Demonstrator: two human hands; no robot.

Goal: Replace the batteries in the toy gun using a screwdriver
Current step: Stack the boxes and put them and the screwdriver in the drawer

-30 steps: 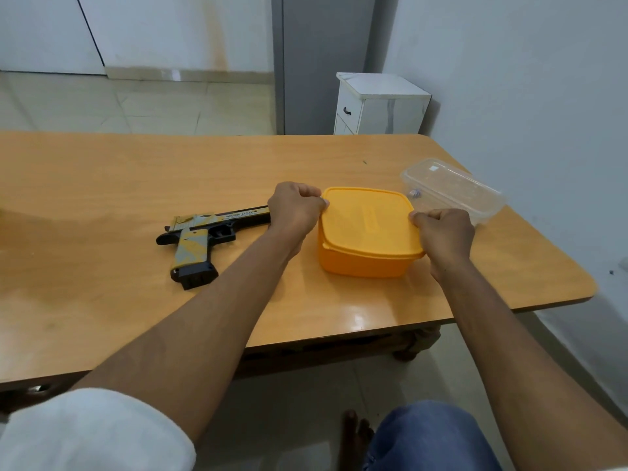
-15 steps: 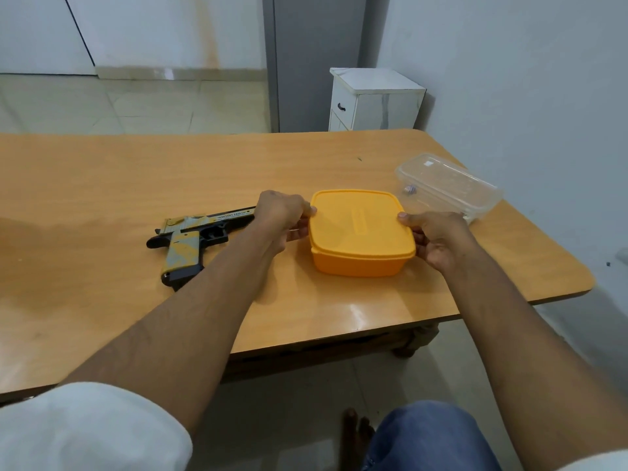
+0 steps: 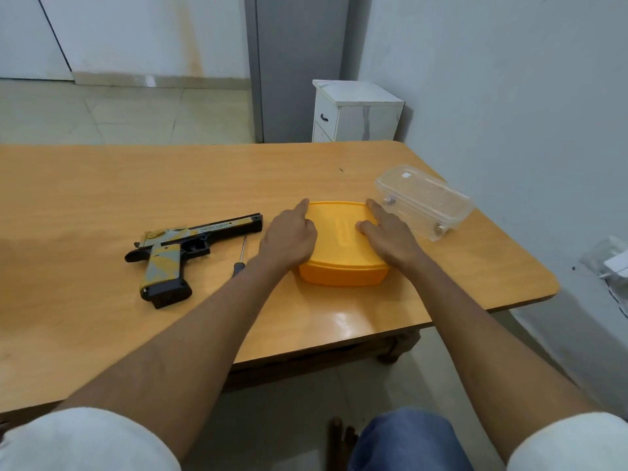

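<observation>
A toy gun [image 3: 183, 246] with a yellow and grey camouflage grip and black barrel lies on its side on the wooden table [image 3: 102, 185]. A thin screwdriver [image 3: 240, 256] with a dark handle lies just right of it, partly hidden by my left forearm. An orange lidded box [image 3: 339, 253] sits in front of me. My left hand [image 3: 289, 236] rests on the lid's left side with the index finger stretched to its far edge. My right hand [image 3: 387, 236] presses flat on the lid's right side, fingers extended.
A clear plastic container [image 3: 424, 202] with small metal bits inside sits right of the orange box, near the table's right edge. A white cabinet [image 3: 356, 110] stands behind the table by the wall. A bag [image 3: 608, 263] lies on the floor at right.
Both hands have left the sides of the orange box and now lie on top of its lid with fingers extended. The screwdriver beside the gun has come into view.
</observation>
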